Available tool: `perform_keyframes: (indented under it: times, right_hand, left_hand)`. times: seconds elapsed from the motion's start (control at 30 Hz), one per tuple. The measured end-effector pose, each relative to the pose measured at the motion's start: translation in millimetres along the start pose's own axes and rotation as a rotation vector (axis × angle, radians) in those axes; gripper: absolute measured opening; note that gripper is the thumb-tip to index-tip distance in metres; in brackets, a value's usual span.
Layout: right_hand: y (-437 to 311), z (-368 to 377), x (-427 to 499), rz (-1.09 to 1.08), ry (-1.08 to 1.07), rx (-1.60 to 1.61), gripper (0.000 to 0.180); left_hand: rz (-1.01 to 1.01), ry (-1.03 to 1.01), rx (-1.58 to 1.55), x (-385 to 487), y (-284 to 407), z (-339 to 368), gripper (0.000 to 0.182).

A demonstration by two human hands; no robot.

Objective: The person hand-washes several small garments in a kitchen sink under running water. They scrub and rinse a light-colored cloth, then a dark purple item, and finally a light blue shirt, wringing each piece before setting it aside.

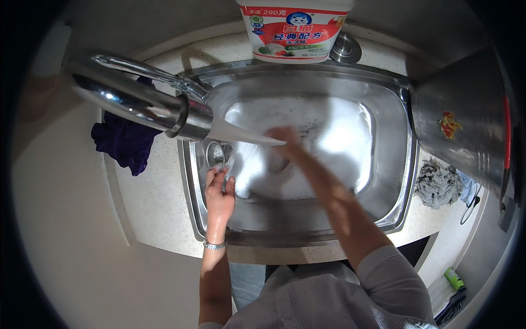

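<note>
My left hand (220, 197) is at the left side of a stainless steel sink (386, 135), its fingertips at the rim of a small round metal strainer basket (225, 152). They appear to grip that rim. A metal-banded watch or bracelet (215, 246) circles the wrist. My right hand (284, 136), blurred by motion, is over the middle of the basin, where the stream of water (242, 133) reaches it; whether it holds anything is unclear. The water runs from a chrome faucet (144, 105). Below the right hand, the basin floor is partly hidden by the forearm.
A large White Cat dish detergent tub (294, 37) stands behind the sink, beside a round metal lid or stopper (346, 48). Left lies a purple cloth (127, 140). A big metal vessel (456, 119) and a crumpled grey rag (439, 183) are at the right.
</note>
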State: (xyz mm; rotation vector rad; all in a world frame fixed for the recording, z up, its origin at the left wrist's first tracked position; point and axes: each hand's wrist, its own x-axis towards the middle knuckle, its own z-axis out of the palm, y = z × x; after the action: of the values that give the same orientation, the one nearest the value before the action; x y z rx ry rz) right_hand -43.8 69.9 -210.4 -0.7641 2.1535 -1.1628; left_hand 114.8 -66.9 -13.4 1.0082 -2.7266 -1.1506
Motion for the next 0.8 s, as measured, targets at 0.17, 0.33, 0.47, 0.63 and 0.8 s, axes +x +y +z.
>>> perform_keyframes:
  times: [0.17, 0.33, 0.47, 0.63, 0.8]
  right_hand:
    - [52.8, -131.9, -96.4, 0.206, 0.329, -0.713, 0.058]
    - [20.3, -43.1, -181.1, 0.058, -0.649, -1.285, 0.031]
    - [-19.8, 3.5, -83.9, -0.452, -0.543, -1.05, 0.016]
    - [20.5, -132.5, -43.6, 0.167, -0.09, -0.808, 0.048]
    - [37.0, -126.7, -158.6, 0.4, -0.269, -0.983, 0.055]
  left_hand:
    - [0.018, -0.089, 0.067, 0.6, 0.7, 13.9, 0.029]
    - [0.162, -0.358, 0.158, -1.3, 17.8, 33.1, 0.03]
    - [0.099, -0.251, 0.238, -4.4, 26.0, 35.2, 0.031]
    - [0.021, -0.304, 0.24, -7.9, 10.7, 38.4, 0.033]
    - [0.192, -0.461, 0.066, -7.0, -5.6, 92.1, 0.029]
